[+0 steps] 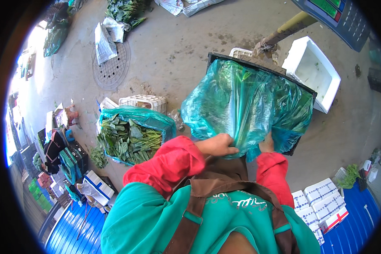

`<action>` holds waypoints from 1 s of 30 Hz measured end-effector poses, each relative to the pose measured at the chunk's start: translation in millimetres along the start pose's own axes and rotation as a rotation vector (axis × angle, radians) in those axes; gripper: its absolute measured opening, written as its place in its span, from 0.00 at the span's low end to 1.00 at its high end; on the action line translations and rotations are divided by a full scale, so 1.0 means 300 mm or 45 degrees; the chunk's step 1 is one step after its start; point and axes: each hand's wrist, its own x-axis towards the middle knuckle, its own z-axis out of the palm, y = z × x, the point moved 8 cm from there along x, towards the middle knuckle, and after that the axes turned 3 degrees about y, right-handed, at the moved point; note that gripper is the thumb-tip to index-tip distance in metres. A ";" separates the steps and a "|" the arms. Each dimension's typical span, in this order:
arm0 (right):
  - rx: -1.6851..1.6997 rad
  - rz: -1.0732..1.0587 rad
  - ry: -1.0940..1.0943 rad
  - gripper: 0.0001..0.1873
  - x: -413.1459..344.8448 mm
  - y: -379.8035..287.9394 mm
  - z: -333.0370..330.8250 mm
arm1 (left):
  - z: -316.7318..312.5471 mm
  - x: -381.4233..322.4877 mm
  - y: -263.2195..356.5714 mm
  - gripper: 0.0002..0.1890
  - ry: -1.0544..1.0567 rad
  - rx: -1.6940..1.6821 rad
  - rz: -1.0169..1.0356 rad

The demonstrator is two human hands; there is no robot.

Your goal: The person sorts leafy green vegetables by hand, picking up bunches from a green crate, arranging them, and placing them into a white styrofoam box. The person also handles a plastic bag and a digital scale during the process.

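A translucent teal plastic bag [206, 101] with leafy greens inside lies over a dark crate [300, 84] in front of me. Pinched in my left hand [218, 145] is the bag's near edge, its thumb and fingers closed on the gathered film. My right hand [267, 144] grips the same edge farther right, and the film hides some of its fingers. Pale stalks [241, 104] show through the plastic between the hands. To the left, leafy greens [130, 136] fill a container lined with teal plastic [139, 114].
Beyond the crate rise a yellow pole [289, 28] and a digital scale display [339, 19]. A white foam box [314, 73] stands at the crate's right. A white plastic basket [146, 102] sits behind the left-hand greens. White cartons [324, 197] are stacked at lower right. A person [54, 146] is at far left.
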 end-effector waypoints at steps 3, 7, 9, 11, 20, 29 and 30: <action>-0.271 -0.042 0.343 0.25 0.024 -0.115 -0.233 | -0.047 0.026 0.090 0.23 0.153 -0.003 0.079; 0.320 -0.216 0.448 0.18 0.038 -0.524 -0.482 | -0.113 0.012 0.245 0.23 0.056 -0.569 0.048; 0.691 -0.479 0.288 0.21 0.038 -0.723 -0.490 | -0.159 0.014 0.322 0.21 -0.024 -0.620 0.058; 0.662 -0.702 0.001 0.24 0.017 -0.895 -0.444 | -0.198 0.020 0.379 0.20 0.146 -0.411 0.327; 0.104 -1.051 -0.231 0.23 -0.032 -0.820 -0.068 | 0.001 -0.040 0.165 0.22 -0.004 0.350 0.266; -0.074 -1.192 0.294 0.16 0.430 -0.920 -0.185 | -0.551 -0.015 -0.275 0.38 1.539 0.725 -0.438; -0.074 -1.209 0.238 0.16 0.467 -0.909 -0.139 | -0.524 0.030 -0.393 0.39 1.271 0.503 -0.645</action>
